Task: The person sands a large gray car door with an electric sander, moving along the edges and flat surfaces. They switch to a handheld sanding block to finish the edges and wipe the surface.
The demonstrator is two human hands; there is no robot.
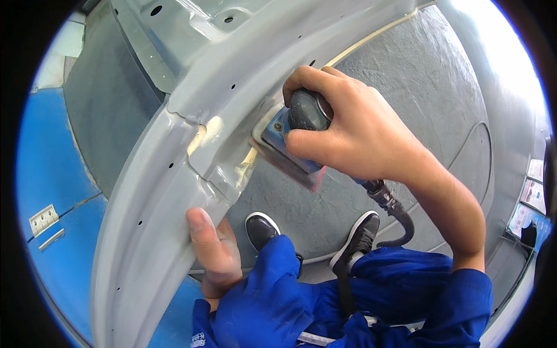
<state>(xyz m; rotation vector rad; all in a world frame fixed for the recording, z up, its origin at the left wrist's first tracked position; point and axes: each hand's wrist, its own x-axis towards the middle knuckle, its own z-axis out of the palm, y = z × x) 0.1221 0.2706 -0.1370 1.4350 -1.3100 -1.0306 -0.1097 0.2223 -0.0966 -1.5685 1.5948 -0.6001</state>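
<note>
A grey car body panel [148, 211] with a long curved flange runs from the lower left to the top right. My right hand [360, 124] is wrapped round the black knob of a blue power sander [275, 134], whose pad lies tilted against the panel's inner edge. From the sander's back a black hose [400, 217] hangs down. Lower down, my left hand [214, 246] grips the panel's edge, thumb on top and fingers mostly hidden behind. Bare cream patches [197, 139] show through the grey near a seam, and another lies just by the sander's pad.
Below the panel is a dark grey floor [301, 229], with blue flooring [52, 145] to the left. My black shoes [357, 235] stand under the work. A thin grey cable [490, 156] curves across the right side. Papers [532, 194] hang at the far right.
</note>
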